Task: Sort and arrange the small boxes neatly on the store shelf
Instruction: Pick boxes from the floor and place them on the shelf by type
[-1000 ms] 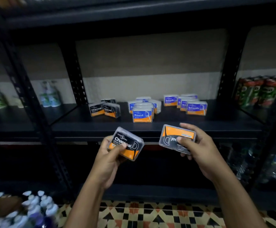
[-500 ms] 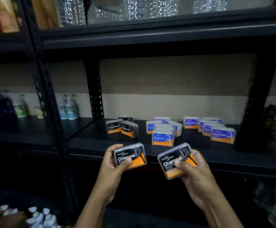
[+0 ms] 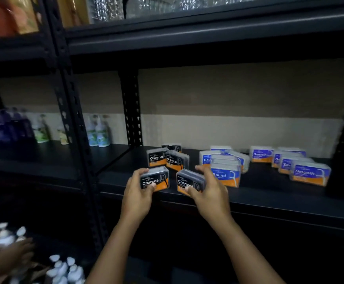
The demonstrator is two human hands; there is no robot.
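Note:
My left hand grips a black and orange Charcoal box at the front of the black shelf. My right hand grips a second Charcoal box, tilted, just to the right of the first. Behind them stand three more Charcoal boxes, two in front and one at the back. To the right is a cluster of blue Round boxes. Farther right stand several blue Smooth boxes.
A black upright post divides the shelf bays. Bottles stand on the left bay's shelf. White-capped bottles sit at the bottom left, with another person's hand beside them. The shelf above carries shiny packets.
Both hands have moved forward and up with their Charcoal boxes, from in front of the shelf edge to over its front, just ahead of the standing Charcoal boxes. The view has moved closer.

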